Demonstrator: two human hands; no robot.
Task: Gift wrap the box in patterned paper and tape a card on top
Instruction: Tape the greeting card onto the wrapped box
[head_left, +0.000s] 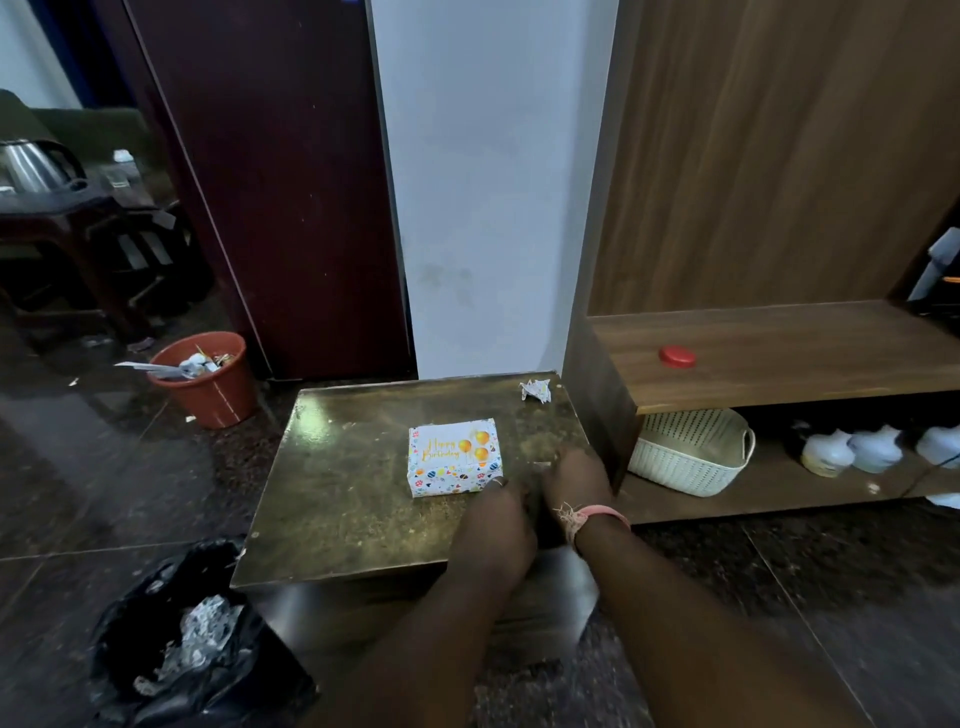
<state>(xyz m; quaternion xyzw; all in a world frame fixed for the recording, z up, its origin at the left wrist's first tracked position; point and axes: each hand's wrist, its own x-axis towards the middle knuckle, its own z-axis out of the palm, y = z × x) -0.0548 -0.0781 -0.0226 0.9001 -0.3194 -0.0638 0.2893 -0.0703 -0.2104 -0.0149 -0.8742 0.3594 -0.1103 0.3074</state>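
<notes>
the box (453, 457) sits wrapped mid-tabletop with the card (451, 447) on top, so the task looks nearly done; left hand (498, 512) and right hand (574, 480) rest beside it, grip unclear.

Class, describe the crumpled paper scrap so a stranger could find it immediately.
Start at the low brown table beside the wooden shelf unit. Look to its far right corner, behind the wrapped gift box. There lies the crumpled paper scrap: small, white and wadded, unlike the neat, flat-sided box with its Happy Birthday card.
</notes>
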